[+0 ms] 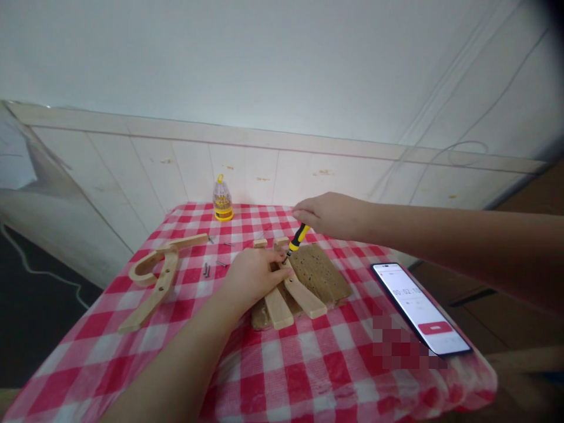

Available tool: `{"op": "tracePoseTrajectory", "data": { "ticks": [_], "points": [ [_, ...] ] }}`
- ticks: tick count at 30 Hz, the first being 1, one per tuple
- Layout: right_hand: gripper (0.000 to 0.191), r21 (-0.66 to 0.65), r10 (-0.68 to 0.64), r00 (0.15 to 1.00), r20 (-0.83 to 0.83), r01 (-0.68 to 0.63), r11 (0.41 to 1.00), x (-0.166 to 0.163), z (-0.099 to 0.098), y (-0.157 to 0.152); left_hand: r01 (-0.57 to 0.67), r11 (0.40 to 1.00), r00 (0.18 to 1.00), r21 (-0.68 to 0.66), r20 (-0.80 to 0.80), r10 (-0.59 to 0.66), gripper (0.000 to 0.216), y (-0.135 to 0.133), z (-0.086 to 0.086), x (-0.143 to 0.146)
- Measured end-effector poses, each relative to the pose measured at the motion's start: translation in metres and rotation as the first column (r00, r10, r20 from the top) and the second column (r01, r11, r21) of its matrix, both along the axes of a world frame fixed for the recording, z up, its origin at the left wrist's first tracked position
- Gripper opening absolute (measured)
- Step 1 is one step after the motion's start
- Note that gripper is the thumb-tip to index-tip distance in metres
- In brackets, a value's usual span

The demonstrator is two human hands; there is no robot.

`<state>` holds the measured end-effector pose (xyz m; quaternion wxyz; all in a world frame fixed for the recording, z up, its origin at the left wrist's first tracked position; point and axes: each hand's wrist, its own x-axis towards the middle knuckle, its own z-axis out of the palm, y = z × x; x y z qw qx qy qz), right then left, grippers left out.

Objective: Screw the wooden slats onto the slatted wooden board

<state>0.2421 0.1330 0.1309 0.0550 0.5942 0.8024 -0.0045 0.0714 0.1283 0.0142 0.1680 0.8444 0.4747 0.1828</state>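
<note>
My right hand (328,214) is closed over the top of a yellow and black screwdriver (298,238), which leans with its tip down at a light wooden piece (306,296). With fingers closed around the wooden pieces, my left hand (258,273) presses beside the screwdriver's tip. A second wooden piece (278,308) lies alongside, partly hidden under that hand. Beneath both is a brown board (324,270) dotted with small dark holes. The screw under the tip is too small to make out clearly.
Left of my hand lies a curved wooden part (152,294) with holes. Several loose screws (206,269) are near it. A clear and yellow bit case (222,200) stands by the wall. At right, a phone (418,311) showing a timer rests on the checkered tablecloth (343,376).
</note>
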Motion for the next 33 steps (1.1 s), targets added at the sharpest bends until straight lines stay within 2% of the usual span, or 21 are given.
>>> {"op": "tracePoseTrajectory", "data": {
  "ticks": [3, 6, 8, 10, 12, 13, 15, 17, 20, 24, 27, 29, 31, 33],
  "points": [
    [0.039, -0.053, 0.111, 0.986, -0.127, -0.118, 0.992, 0.003, -0.001, -0.01, 0.015, 1.0, 1.0, -0.025, -0.014, -0.015, 0.031, -0.001, 0.002, 0.0],
    [0.038, -0.122, 0.159, 0.987, -0.029, -0.162, 0.979, 0.003, 0.003, -0.012, 0.018, 0.999, 1.0, -0.037, -0.018, -0.019, 0.031, -0.001, 0.004, 0.0],
    [0.043, -0.106, 0.136, 0.985, 0.106, -0.125, 0.987, 0.0, 0.006, -0.007, 0.029, 0.999, 0.999, -0.025, -0.019, -0.03, 0.03, -0.001, 0.004, 0.0],
    [0.063, -0.028, 0.029, 0.982, 0.187, -0.024, 0.999, -0.006, 0.007, -0.001, 0.046, 0.999, 0.999, 0.001, -0.017, -0.046, 0.029, 0.0, 0.003, 0.0],
    [0.067, 0.004, -0.047, 0.989, 0.143, 0.047, 0.999, -0.012, 0.006, 0.002, 0.048, 0.999, 0.999, 0.015, -0.006, -0.047, 0.029, 0.001, 0.001, 0.0],
    [0.062, -0.009, -0.053, 0.994, 0.097, 0.054, 0.999, -0.014, 0.005, 0.001, 0.04, 0.999, 0.999, 0.016, 0.003, -0.04, 0.029, 0.001, 0.0, -0.001],
    [0.049, -0.071, -0.005, 1.0, -0.014, 0.004, 0.997, -0.015, 0.005, -0.003, 0.031, 0.999, 0.999, 0.011, 0.018, -0.031, 0.03, 0.002, -0.001, -0.001],
    [0.039, -0.146, 0.098, 0.992, -0.08, -0.109, 0.983, -0.012, 0.007, -0.008, 0.039, 0.999, 0.999, 0.013, 0.016, -0.039, 0.031, 0.002, -0.001, -0.001],
    [0.031, -0.228, 0.226, 0.972, -0.065, -0.235, 0.945, -0.006, 0.013, -0.012, 0.053, 0.999, 0.998, 0.009, -0.014, -0.053, 0.032, 0.001, 0.001, -0.001],
    [0.033, -0.127, 0.169, 0.985, -0.036, -0.172, 0.977, -0.007, 0.015, -0.006, 0.057, 0.998, 0.998, 0.005, -0.008, -0.057, 0.03, 0.0, 0.003, -0.002],
    [0.049, 0.037, 0.018, 1.0, -0.021, -0.017, 0.999, -0.012, 0.007, 0.001, 0.064, 0.998, 0.998, 0.009, 0.009, -0.064, 0.029, 0.001, 0.003, -0.003],
    [0.059, 0.094, -0.06, 0.998, -0.005, 0.06, 0.994, -0.014, 0.002, 0.005, 0.071, 0.997, 0.997, -0.002, 0.015, -0.071, 0.029, 0.002, 0.002, -0.003],
    [0.054, 0.11, -0.061, 0.998, -0.001, 0.061, 0.992, -0.013, -0.002, 0.006, 0.068, 0.998, 0.997, -0.009, 0.023, -0.067, 0.03, 0.002, 0.001, -0.003],
    [0.042, 0.099, -0.01, 1.0, -0.008, 0.011, 0.995, -0.011, -0.004, 0.005, 0.057, 0.998, 0.998, -0.009, 0.02, -0.057, 0.031, 0.003, 0.0, -0.003]
  ]
}}
